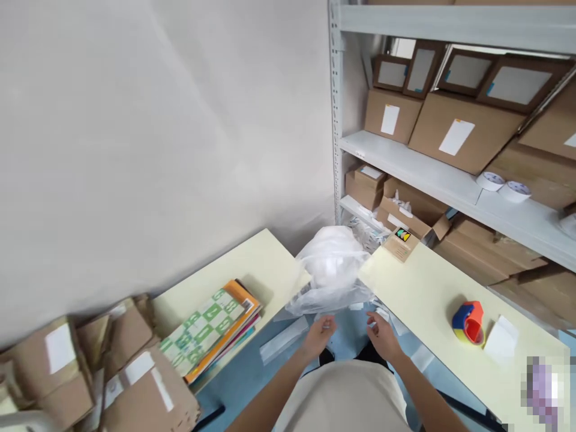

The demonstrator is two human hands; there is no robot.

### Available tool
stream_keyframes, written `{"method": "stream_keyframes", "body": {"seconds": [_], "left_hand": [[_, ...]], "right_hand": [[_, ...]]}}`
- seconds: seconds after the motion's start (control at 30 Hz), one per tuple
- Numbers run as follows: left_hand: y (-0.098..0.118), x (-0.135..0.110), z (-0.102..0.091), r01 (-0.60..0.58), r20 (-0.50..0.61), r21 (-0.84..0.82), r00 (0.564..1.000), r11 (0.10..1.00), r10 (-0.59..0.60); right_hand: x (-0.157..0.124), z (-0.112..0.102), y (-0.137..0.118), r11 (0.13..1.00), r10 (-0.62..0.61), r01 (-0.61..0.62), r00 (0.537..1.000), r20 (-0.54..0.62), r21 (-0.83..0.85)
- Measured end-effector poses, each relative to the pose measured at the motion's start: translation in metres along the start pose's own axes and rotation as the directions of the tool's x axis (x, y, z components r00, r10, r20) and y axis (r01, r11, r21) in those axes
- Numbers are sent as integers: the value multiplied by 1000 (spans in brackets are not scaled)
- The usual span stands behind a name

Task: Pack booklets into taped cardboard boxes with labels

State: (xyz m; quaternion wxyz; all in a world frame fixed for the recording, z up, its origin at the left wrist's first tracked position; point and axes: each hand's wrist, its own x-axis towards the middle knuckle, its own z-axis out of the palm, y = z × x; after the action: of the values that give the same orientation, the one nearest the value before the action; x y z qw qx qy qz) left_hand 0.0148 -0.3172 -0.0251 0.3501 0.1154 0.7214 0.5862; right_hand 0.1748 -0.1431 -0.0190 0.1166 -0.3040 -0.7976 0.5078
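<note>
Left hand (pixel 321 333) and right hand (pixel 380 335) hang well apart in front of me, above the blue floor (pixel 344 333), fingers loosely curled and with nothing that I can see between them. Just beyond them sits the plastic bag (pixel 332 264), bulging and whitish, in the gap between the left table (pixel 265 255) and the right table (pixel 418 288); whether its film touches either table edge I cannot tell.

I judge it light for its bulk, soft and floppy, with nothing stiff to push against. Thin film like this probably slides under dry fingers and could tear if I pinch one spot and pull. Better to gather a thick fold of the loose, sagging edge nearest me in each fist, spreading the strain. What fills it is too hazy to make out, so I would test the weight gently first.
</note>
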Motion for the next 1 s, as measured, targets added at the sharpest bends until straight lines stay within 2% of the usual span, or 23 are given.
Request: {"method": "stream_keyframes", "body": {"seconds": [0.1,0.2,0.3,0.43,0.6,0.73,0.87,1.0], "left_hand": [[7,-4,-25,49,22,23,999,999,-50],[12,1,-41,24,4,-5,1000,1000,-24],[15,15,-50,-6,-29,-31,1000,999,5],[21,43,-54,14,-65,-65,998,998,-18],[30,94,-49,95,-94,-11,991,995,-95],[31,148,-37,168,-84,46,983,985,-163],[33,202,-26,176,-79,101,982,979,-169],[38,239,-28,153,-92,146,986,977,-141]], "right_hand": [[10,2,-16,993,-74,82,993,91,-84],[30,0,-28,976,-108,137,980,169,-171],[61,1,-38,945,-116,182,963,242,-271],[114,13,-52,911,-104,232,929,356,-340],[180,43,-53,853,-68,296,879,471,-430],[222,66,-34,868,-10,250,872,489,-429],[257,72,-21,888,2,219,877,480,-404],[283,69,-22,897,-43,235,888,457,-373]]}}
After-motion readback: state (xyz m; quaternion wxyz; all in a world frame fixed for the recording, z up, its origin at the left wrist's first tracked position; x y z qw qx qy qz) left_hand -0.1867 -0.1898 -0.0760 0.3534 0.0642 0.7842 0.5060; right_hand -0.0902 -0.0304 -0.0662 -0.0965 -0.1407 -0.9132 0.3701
